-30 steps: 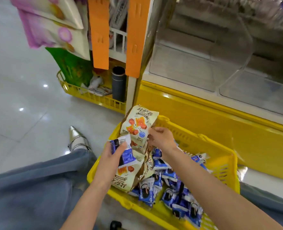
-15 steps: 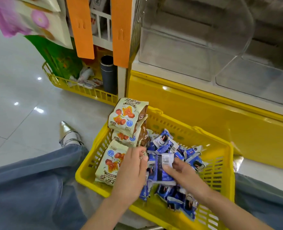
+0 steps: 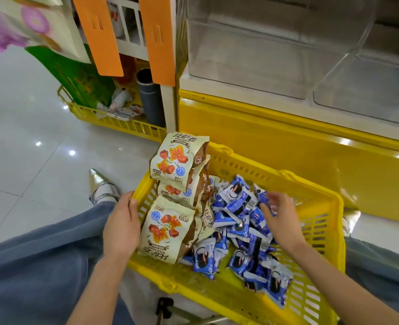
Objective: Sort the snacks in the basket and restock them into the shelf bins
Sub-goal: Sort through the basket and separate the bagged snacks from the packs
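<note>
- On the upright cream-coloured plastic snack bag (image 3: 177, 160), I read large Chinese characters, 比萨卷, with "BISAJUAN" in small capitals beneath.
- The lower cream-coloured snack bag (image 3: 168, 228) carries the same two lines, upside down from my view.
- The finer print on both bags is too small for me to read.
- On the small blue-and-white packets (image 3: 238, 202) I make out a barcode, but no legible lettering.

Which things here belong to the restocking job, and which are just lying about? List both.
Job: yellow plastic basket; cream snack bags with orange print; small blue-and-white snack packets; clear plastic shelf bins.
Lying about: dark grey tube; orange hanging strips; second yellow basket on the floor.
</note>
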Tool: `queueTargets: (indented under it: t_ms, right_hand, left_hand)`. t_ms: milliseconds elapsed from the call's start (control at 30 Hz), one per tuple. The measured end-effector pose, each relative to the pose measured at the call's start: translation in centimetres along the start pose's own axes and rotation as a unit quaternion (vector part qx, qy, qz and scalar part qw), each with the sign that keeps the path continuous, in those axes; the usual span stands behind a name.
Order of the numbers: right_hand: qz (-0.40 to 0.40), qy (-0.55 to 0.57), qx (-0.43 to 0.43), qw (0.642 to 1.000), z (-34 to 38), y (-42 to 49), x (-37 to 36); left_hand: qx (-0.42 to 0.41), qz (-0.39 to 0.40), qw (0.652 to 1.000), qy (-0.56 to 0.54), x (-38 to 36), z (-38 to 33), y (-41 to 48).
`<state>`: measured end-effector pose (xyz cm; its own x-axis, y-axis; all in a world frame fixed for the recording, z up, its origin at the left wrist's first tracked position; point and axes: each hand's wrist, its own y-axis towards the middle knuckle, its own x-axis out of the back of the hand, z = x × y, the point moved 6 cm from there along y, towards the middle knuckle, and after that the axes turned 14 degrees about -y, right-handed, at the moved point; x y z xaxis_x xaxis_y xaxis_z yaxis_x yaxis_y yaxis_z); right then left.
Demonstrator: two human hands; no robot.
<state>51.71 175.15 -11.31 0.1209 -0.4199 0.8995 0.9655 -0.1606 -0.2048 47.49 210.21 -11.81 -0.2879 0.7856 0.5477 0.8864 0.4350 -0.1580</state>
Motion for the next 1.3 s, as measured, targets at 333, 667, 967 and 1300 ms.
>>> queueTargets:
  t_ms: [333,667,967,1300]
  right_hand:
    - [0.331,-0.051,-0.059,0.940,1.6,-7.2,-15.5]
    - [0.330,-0.157,0.039,0.930,3.2,-6.4,-16.0]
    - [0.340,-0.116,0.124,0.925,2.4,-5.5,-11.0]
    - [0.453,0.252,0.088,0.851,6.7,-6.4,1.1]
  left_hand:
    - [-0.014,-0.027,0.994,0.108,-0.2,0.6,0.0]
    - [0.012,0.004,0.999,0.038,-0.1,0.9,0.2]
    - [-0.129,-0.018,0.989,-0.062,0.8,-3.9,-4.3]
    - [0.188,0.323,0.867,-0.329,-7.3,-5.8,-8.9]
